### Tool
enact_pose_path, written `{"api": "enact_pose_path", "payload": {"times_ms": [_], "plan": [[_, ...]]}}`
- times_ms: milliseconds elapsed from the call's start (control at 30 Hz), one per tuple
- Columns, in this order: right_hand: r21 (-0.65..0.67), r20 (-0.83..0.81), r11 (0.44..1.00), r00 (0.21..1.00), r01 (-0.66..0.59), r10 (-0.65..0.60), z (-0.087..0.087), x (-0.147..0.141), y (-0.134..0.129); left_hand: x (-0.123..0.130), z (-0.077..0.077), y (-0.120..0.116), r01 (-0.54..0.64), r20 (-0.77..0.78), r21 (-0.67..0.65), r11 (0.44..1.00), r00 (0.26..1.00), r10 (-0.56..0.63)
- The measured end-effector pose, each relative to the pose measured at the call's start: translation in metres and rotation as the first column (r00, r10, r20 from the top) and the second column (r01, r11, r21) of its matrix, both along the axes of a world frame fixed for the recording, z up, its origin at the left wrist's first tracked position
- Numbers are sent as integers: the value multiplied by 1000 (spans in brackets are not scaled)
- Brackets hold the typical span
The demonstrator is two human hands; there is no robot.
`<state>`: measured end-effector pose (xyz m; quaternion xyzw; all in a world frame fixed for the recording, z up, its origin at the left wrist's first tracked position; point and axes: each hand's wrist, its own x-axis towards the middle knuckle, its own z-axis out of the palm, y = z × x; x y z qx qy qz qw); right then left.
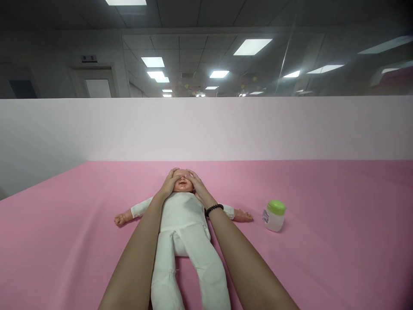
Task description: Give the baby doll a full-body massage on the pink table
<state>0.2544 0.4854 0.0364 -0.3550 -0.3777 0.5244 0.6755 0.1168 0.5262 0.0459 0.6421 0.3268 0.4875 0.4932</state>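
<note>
My left hand point(169, 183) and right hand point(197, 185), loosely curved, cupping the doll's head point(183, 184), jar point(275, 215) green-lidded, contents unclear to me.

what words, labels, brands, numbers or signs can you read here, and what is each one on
None can be read.
Label on the clear plastic jar with a green lid: purplish marks, too small and blurred to read.
Small dark rectangular sign above the pale door: too small and blurred to read.
White-clothed doll: no lettering shows.
</note>
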Motion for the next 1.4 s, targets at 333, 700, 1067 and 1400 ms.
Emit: {"api": "enact_pose_path", "payload": {"times_ms": [333,700,1067,1400], "plan": [[66,155,995,984,73,-83,-1,0,5,3,-1,3,-14,24,32,999,1000,13],[77,162,994,983,72,-84,0,2,1,1,-5,5,-8,18,33,999,1000,7],[62,154,996,985,67,-76,3,0,5,3,-5,8,-14,33,44,999,999,13],[70,153,996,986,58,-68,1,1,-1,0,-4,3,18,29,25,1000,999,-19]]}}
